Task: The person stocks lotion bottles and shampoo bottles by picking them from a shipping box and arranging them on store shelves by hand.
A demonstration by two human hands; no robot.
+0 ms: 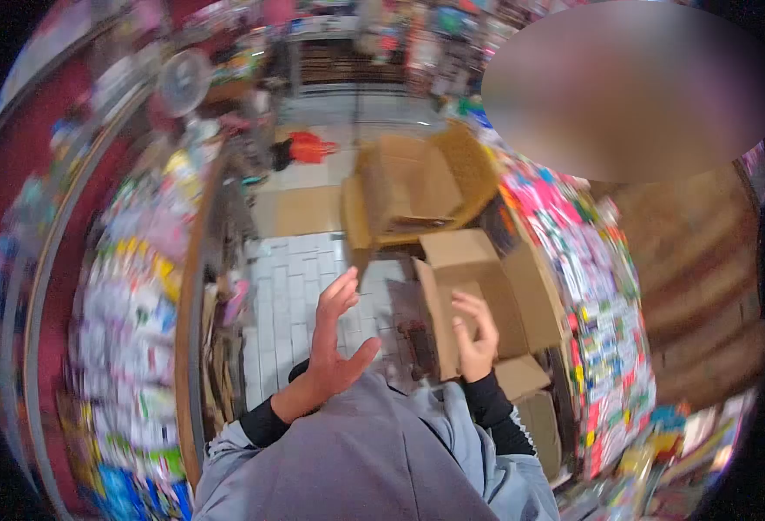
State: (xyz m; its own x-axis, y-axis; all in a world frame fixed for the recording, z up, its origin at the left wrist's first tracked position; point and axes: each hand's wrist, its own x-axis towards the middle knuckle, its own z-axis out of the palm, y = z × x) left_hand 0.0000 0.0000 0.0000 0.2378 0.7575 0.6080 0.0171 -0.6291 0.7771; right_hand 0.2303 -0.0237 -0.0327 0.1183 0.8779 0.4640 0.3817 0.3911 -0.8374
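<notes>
My left hand (337, 343) is raised over the tiled floor, fingers stretched up and thumb held away from them, with nothing in it. At the left side of an open cardboard box (534, 300) is my right hand (476, 339). Its fingers are loosely bent and apart, overlapping the box's left flap in this view, and no object shows in them. The box's flaps are folded outward and its inside shows bare brown card. Just beyond it, a second cardboard box (413, 178) sits in a yellow-brown basket (473, 156).
Packed goods (135, 321) fill a shelf along the left, behind a wooden edge (193, 304). More colourful packets (604, 347) line the right. A red item (311, 148) and a flat cardboard piece (300, 211) lie on the pale tiles (287, 286). Much of the surroundings is blurred.
</notes>
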